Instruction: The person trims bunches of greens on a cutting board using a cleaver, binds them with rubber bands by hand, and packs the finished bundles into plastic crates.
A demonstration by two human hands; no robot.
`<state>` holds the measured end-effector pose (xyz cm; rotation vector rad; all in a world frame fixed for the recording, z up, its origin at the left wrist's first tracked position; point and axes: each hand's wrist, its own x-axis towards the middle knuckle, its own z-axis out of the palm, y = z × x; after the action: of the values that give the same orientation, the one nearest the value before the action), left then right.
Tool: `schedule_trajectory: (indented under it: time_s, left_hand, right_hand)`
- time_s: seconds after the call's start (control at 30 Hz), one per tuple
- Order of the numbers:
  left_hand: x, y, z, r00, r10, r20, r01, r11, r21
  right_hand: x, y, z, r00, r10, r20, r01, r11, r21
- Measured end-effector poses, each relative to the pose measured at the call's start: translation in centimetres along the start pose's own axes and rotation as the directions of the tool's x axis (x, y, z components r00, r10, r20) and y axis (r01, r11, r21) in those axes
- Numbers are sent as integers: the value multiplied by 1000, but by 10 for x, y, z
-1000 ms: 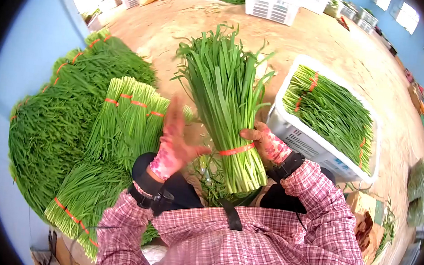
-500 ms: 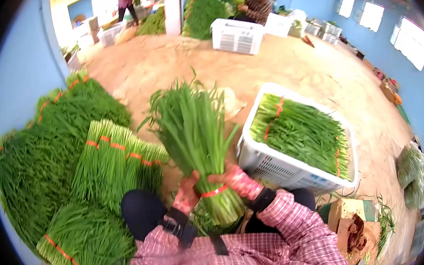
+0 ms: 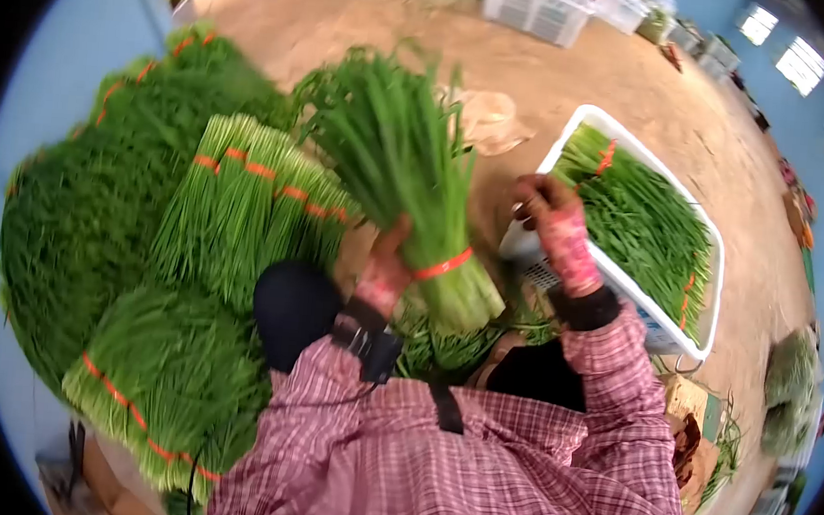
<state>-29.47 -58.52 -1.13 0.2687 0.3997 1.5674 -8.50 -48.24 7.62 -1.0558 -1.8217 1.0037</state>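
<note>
A bundle of garlic chives (image 3: 396, 150) stands tilted in front of me, leaves up and away, pale stems toward my lap. An orange band (image 3: 443, 263) circles its lower part. My left hand (image 3: 387, 267) is closed around the bundle's left side, just by the band; part of its fingers is hidden behind the stems. My right hand (image 3: 552, 220) is apart from the bundle, over the near left rim of a white crate (image 3: 614, 273). Its fingers are loosely bent, with nothing visible in them. Banded chives (image 3: 638, 212) fill that crate.
Large stacks of banded chives (image 3: 119, 167) lie to my left against the blue wall (image 3: 69, 66). A nearer pile (image 3: 166, 374) lies by my left knee (image 3: 297, 307). Loose leaves lie below the bundle. A cardboard box (image 3: 686, 405) stands at right; a white crate (image 3: 538, 11) is farther back.
My right hand has let go of the bundle and moved right to the crate's rim. My left hand still holds the bundle. The view has tipped downward.
</note>
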Motion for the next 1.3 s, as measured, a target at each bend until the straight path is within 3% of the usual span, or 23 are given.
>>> schedule_trajectory:
  time_s: [0.03,0.1,0.17,0.23,0.3,0.33,0.43,0.47,0.5,0.57,0.6,0.63,0.7,0.73,0.83,0.9,0.93,0.97,1.0,1.03,1.1,1.2,1.3]
  left_hand:
    - [8,-3,3,996,94,-3,-94,993,72]
    - [22,-10,-12,995,92,43,-94,994,61]
    - [25,-15,-18,993,109,37,-112,990,90]
    - [22,-17,-18,986,160,-33,-153,974,165]
    - [25,-20,-25,979,162,-127,-137,973,183]
    - [25,-20,-27,978,163,-129,-138,973,183]
    - [14,-15,-21,970,129,-205,-99,984,149]
    - [19,-16,-29,977,182,-110,-167,977,131]
    - [21,-13,-20,978,210,-9,-209,973,94]
    - [24,-10,-19,982,187,38,-191,974,120]
    - [27,-11,-25,990,124,68,-131,986,99]
    - [30,-11,-35,994,62,87,-69,994,79]
    - [30,-3,-43,993,-29,112,21,997,74]
    - [25,-2,-42,1000,-13,-9,13,1000,11]
    - [32,0,-56,994,-14,-108,-5,986,-169]
    - [43,2,-87,999,-30,-36,20,967,-254]
    - [47,3,-97,999,-32,3,31,965,-260]
    - [43,2,-87,1000,-8,-22,3,968,-250]
    - [40,1,-76,999,15,-47,-26,970,-240]
    - [37,-1,-71,998,10,-54,-20,981,-191]
    - [34,-5,-65,998,12,-68,-18,995,-97]
    - [-1,0,13,994,-108,19,107,993,43]
    - [-1,-12,14,993,-120,-2,118,968,220]
  right_hand:
    - [7,-8,4,984,174,39,-178,962,205]
    - [9,-29,25,975,177,134,-199,964,176]
    - [18,-25,52,987,-20,157,11,998,58]
    - [24,-49,77,984,59,167,-42,994,-104]
    - [32,-43,101,995,-70,75,96,892,-442]
    - [34,-43,104,993,-24,113,76,874,-480]
    - [30,-29,107,997,-70,22,73,946,-315]
    - [24,-20,104,981,-191,-24,178,947,-268]
    - [21,-16,101,980,-194,-52,179,961,-209]
    - [9,-16,99,999,53,8,-53,954,296]
    - [5,-18,95,998,24,65,-50,904,424]
    - [-8,-23,89,981,125,151,-192,772,606]
    - [-30,-29,77,942,263,207,-331,653,681]
    - [-42,-28,69,937,266,225,-347,660,667]
    - [-79,-28,29,888,308,343,-461,583,669]
    - [-91,-44,-9,809,319,493,-494,824,279]
    - [-94,-48,-19,901,233,367,-276,959,67]
    - [-97,-48,-28,959,104,264,-58,982,-178]
    - [-96,-23,-37,985,-71,159,102,974,-201]
    - [-91,-35,-41,981,152,118,-128,974,-189]
    - [-79,-32,-34,909,378,174,-363,925,-111]
    - [-71,-4,-3,840,284,463,-329,944,17]
    - [-73,19,25,800,274,534,-505,788,352]
